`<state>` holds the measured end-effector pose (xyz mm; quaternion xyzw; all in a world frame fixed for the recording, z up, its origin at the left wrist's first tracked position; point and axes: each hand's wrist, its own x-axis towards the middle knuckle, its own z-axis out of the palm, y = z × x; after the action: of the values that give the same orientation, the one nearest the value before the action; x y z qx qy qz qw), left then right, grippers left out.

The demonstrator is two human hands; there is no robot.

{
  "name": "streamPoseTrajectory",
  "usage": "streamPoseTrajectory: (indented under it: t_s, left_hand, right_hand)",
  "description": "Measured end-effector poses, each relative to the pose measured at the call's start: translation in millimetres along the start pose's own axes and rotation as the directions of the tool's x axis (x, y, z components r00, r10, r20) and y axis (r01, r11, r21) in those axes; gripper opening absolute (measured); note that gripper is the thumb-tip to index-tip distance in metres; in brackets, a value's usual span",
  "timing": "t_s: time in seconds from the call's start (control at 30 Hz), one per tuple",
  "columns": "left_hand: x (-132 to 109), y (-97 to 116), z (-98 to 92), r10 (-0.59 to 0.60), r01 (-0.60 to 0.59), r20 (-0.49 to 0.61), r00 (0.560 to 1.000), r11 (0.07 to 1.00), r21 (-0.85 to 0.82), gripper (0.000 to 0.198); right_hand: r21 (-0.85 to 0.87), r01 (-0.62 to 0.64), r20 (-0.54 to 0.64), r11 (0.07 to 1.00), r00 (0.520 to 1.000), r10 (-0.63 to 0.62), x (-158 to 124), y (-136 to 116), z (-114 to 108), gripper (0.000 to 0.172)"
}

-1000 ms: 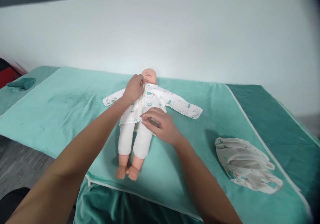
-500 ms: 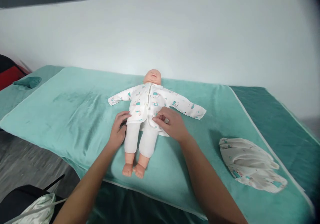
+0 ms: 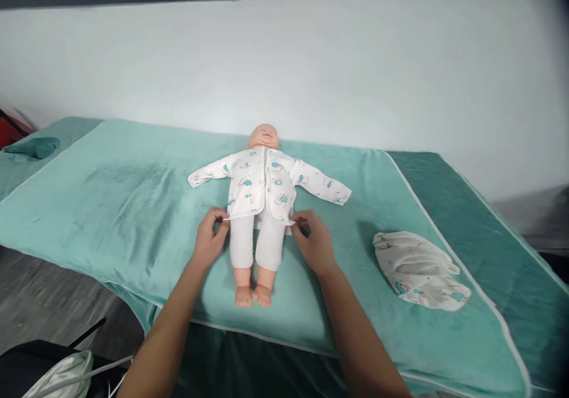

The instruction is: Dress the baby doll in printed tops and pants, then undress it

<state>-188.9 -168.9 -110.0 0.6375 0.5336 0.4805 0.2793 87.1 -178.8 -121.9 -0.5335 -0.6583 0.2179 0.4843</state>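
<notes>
A baby doll (image 3: 259, 247) lies on its back on a teal blanket (image 3: 133, 191), head toward the wall. It wears a white printed shirt (image 3: 264, 182) with sleeves spread out and has white legs. My left hand (image 3: 210, 238) pinches the shirt's lower hem at the doll's left hip side. My right hand (image 3: 313, 239) pinches the hem on the other side. Both hands are closed on the fabric edge.
A folded white printed garment (image 3: 418, 270) lies on the blanket to the right. A small teal cloth (image 3: 33, 147) sits far left. A darker teal cover (image 3: 471, 208) shows at the right. A white bag (image 3: 57, 375) rests on the floor at bottom left.
My left hand came down from the doll's collar to the shirt hem. My right hand shifted from the shirt's front to the hem's other corner. The shirt front now lies closed and flat.
</notes>
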Motion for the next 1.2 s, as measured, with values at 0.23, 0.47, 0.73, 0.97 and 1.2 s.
streamPoseTrajectory:
  t_s: [0.23,0.47,0.73,0.97,1.2]
  left_hand:
    - [9,-11,-13.9,-0.084,0.084,-0.090,0.992,0.996,-0.003,0.008]
    - [87,-55,-43.5,-0.061,0.153,-0.184,0.981,0.826,0.542,0.067]
    - [122,-74,-55.6,-0.067,0.102,-0.077,0.995,0.663,0.741,0.056]
    - [124,-82,-57.3,-0.014,0.160,-0.215,0.976,0.715,0.680,0.055]
    - [11,-60,-98.7,0.090,0.166,-0.366,0.926,0.773,0.612,0.042]
  right_hand:
    - [0.176,-0.026,0.177,0.984,0.984,-0.006,7,-6,-8,0.020]
    - [-0.065,-0.294,-0.165,0.954,0.946,0.280,47,46,-40,0.037]
    - [-0.329,-0.011,0.034,0.944,0.999,0.023,65,60,-28,0.034]
    - [-0.446,-0.024,0.028,0.895,0.999,0.041,86,67,-24,0.034]
    - [-0.244,-0.055,0.035,0.968,0.997,0.065,65,56,-25,0.030]
